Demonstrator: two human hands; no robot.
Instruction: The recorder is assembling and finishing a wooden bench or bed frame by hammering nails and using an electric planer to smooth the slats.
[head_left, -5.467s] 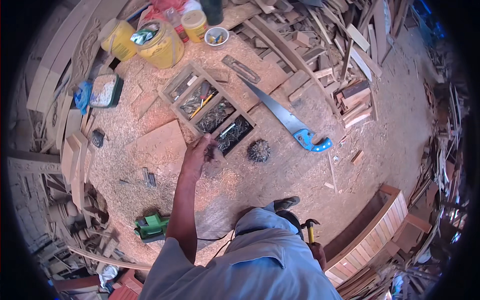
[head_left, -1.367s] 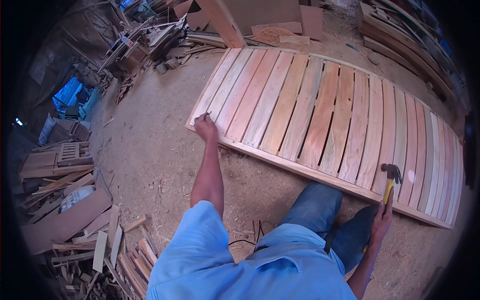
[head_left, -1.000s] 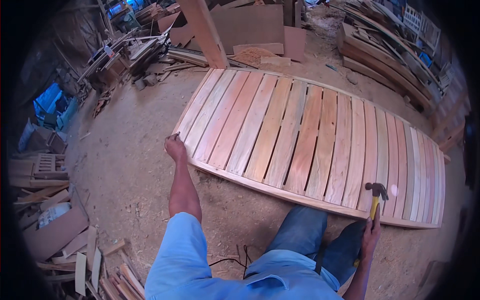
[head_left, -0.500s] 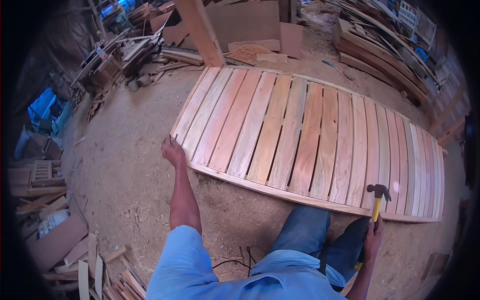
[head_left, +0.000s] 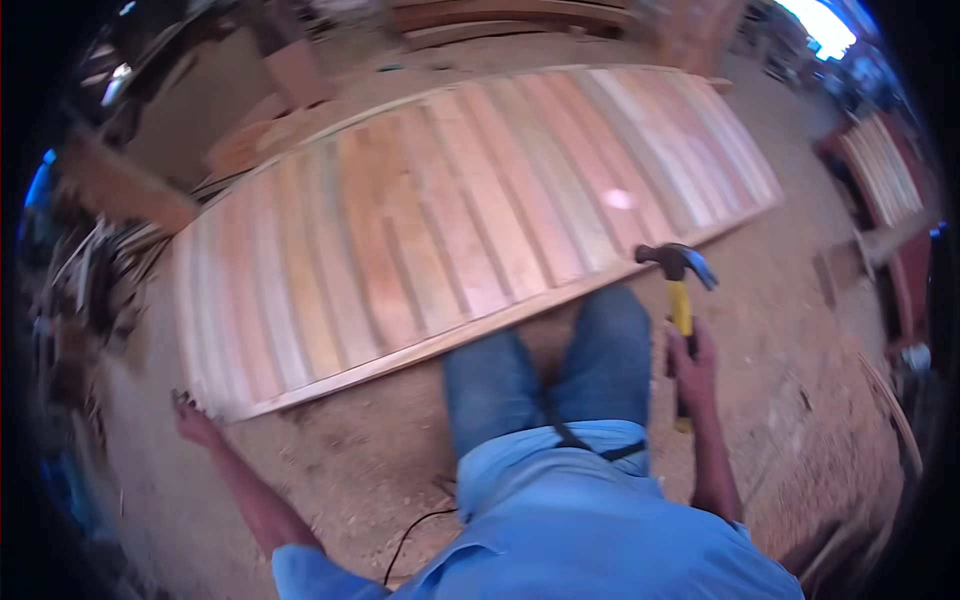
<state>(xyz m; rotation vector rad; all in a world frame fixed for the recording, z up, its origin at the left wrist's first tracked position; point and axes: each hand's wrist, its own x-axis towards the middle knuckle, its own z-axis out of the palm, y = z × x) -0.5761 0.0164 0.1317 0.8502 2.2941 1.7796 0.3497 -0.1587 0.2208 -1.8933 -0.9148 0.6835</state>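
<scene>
A large panel of reddish wooden slats (head_left: 450, 220) lies flat on the sawdust floor in front of me. My right hand (head_left: 692, 365) grips the yellow handle of a claw hammer (head_left: 678, 275), head up, beside my right knee. My left hand (head_left: 195, 420) reaches out low to the left, at the near left corner of the panel, pinching something small and dark that looks like nails; the blur hides detail. My blue shirt and jeans fill the lower middle.
Stacks of planks and offcuts (head_left: 95, 290) crowd the left side. More boards (head_left: 500, 15) lie beyond the panel's far edge. Another slatted piece (head_left: 885, 170) leans at the right. A thin black cable (head_left: 415, 530) runs over the floor by my legs.
The view has swung, so the panel now slants across the picture. My left hand stays by the panel's near left corner. The hammer remains upright in my right hand.
</scene>
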